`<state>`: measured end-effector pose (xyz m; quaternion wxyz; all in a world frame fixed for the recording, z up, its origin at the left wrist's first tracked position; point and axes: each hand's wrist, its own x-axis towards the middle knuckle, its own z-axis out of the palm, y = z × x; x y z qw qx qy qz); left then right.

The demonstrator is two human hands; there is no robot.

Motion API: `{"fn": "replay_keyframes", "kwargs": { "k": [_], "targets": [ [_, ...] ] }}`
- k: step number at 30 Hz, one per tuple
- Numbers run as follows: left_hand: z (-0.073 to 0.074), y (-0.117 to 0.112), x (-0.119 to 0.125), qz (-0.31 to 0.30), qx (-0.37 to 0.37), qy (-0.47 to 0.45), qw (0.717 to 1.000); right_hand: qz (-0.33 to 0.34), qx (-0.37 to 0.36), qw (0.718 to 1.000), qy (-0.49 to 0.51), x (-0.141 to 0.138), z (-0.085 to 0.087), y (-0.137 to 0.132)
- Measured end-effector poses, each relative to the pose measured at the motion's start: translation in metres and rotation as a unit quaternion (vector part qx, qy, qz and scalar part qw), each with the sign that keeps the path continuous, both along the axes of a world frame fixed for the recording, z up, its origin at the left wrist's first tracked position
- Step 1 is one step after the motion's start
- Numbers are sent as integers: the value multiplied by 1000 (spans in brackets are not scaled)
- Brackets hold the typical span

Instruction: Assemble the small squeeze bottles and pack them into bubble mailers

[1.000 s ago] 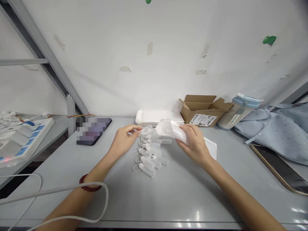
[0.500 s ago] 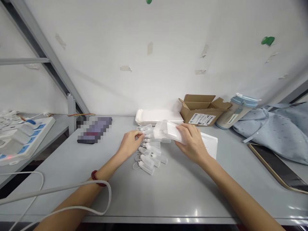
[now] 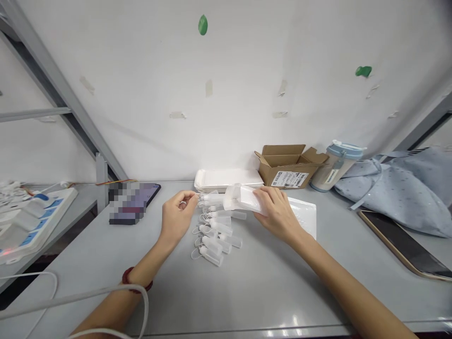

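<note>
My left hand [image 3: 179, 213] is closed in a pinch at the looped end of a small translucent bottle [image 3: 213, 199]. That bottle points right, toward the mouth of a white padded mailer [image 3: 243, 198]. My right hand [image 3: 277, 212] grips the mailer, its open end facing left. Whether the bottle's tip is inside the mouth I cannot tell. Below lie several similar bottles with cord loops [image 3: 212, 244], in a loose column on the grey table [image 3: 247, 287]. Another white mailer [image 3: 304, 214] lies flat, partly hidden by my right hand.
Behind the bottles stands a stack of white mailers [image 3: 229, 178]. An open cardboard box [image 3: 291, 170], a blue-lidded cup [image 3: 335, 167], a light-blue cloth bag [image 3: 395, 188] and a phone [image 3: 406, 245] are on the right. Another phone [image 3: 143, 200] and white cables [image 3: 88, 296] are on the left.
My left hand has pulled back slightly left and now pinches the bottle's loop end. The mailer's mouth stays close by in my right hand. The view has tilted up and turned a little right.
</note>
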<state>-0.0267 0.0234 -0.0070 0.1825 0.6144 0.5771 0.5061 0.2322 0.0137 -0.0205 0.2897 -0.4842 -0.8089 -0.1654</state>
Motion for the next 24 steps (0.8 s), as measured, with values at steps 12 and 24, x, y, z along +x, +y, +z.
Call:
{"fn": "replay_keyframes", "kwargs": {
  "k": [12, 24],
  "targets": [
    [-11, -28, 33, -149, 59, 61, 985, 108, 33, 994, -2, -19, 3, -16],
    [-3, -25, 29, -256, -60, 37, 964, 150, 35, 988, -4, -29, 3, -24]
  ]
}}
